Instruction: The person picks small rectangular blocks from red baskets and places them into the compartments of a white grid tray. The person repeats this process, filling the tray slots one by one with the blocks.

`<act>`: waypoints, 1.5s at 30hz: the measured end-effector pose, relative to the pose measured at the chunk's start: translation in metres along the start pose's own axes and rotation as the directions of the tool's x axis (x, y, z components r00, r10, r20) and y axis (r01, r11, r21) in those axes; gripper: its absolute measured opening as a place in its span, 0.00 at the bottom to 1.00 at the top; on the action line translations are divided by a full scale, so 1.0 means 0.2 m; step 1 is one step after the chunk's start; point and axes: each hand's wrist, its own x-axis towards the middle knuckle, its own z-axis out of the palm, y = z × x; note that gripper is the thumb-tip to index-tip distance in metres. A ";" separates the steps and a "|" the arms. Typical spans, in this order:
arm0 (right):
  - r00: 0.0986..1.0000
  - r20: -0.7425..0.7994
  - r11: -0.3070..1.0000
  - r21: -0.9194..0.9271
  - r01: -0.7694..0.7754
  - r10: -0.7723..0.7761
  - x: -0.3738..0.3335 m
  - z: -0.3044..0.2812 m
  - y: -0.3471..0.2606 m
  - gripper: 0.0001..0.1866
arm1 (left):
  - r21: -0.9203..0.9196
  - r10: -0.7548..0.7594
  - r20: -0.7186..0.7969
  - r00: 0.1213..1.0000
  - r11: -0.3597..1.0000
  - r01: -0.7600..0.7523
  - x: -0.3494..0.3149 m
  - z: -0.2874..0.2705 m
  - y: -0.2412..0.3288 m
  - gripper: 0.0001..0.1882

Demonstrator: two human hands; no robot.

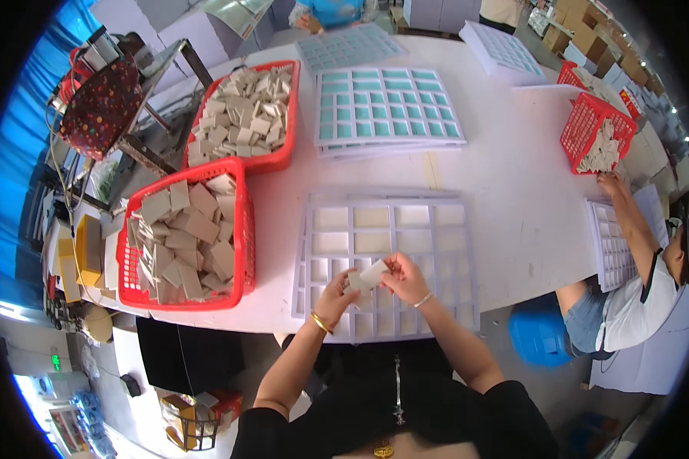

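Observation:
Over a white compartment tray (452, 264), my left hand (334, 299) is closed on a few small off-white card pieces. My right hand (406, 280) pinches the edge of one pale card piece (372, 274), raised between both hands. The tray lies on top of at least one other, slightly out of line with it. Pale rectangles line its far compartments; my hands cover part of the near ones. To the left, a red plastic basket (249, 256) is heaped with larger grey-white card pieces (184, 237).
Behind it, another red basket (292, 115) holds smaller pieces. Stacked trays with turquoise compartments (386, 107) lie beyond mine; more trays (501, 50) sit far right. At the right, a co-worker reaches toward a red basket (589, 130) near a blue stool (540, 336). Another person stands across the table.

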 end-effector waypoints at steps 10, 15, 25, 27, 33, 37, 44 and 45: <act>0.951 -0.305 0.997 0.047 0.069 -0.051 -0.01 -0.23 -0.01 0.11 | 0.587 0.192 -0.304 0.933 0.809 0.025 0.10 -0.13 0.12 0.07; 0.938 -0.338 0.996 0.022 0.088 -0.075 0.01 -0.26 -0.04 0.12 | 0.849 0.261 -0.084 0.962 0.524 -0.068 0.19 -0.12 0.28 0.08; 0.966 -0.257 0.998 -0.055 -0.005 -0.009 -0.01 -0.23 -0.01 0.14 | 0.949 0.295 0.107 0.949 0.253 -0.186 0.26 -0.06 0.23 0.07; 0.966 -0.259 0.999 -0.047 -0.002 -0.010 -0.01 -0.23 0.02 0.14 | 0.964 0.224 0.194 0.955 0.136 -0.227 0.29 -0.04 0.25 0.08; 0.968 -0.251 1.000 -0.021 0.016 -0.021 0.02 -0.19 0.01 0.14 | 0.917 -0.113 0.357 0.927 -0.147 -0.371 0.43 0.04 0.36 0.13; 0.967 -0.255 1.000 -0.023 0.007 -0.013 0.03 -0.20 0.02 0.14 | 0.889 -0.284 0.344 0.895 -0.208 -0.407 0.52 0.09 0.38 0.15; 0.966 -0.255 0.999 -0.027 0.025 -0.031 0.04 -0.20 0.03 0.14 | 0.887 -0.247 0.380 0.891 -0.177 -0.427 0.53 0.10 0.30 0.12; 0.965 -0.262 0.999 -0.032 0.022 -0.030 0.04 -0.19 0.03 0.14 | 0.915 -0.164 0.349 0.923 -0.156 -0.373 0.52 0.10 0.26 0.11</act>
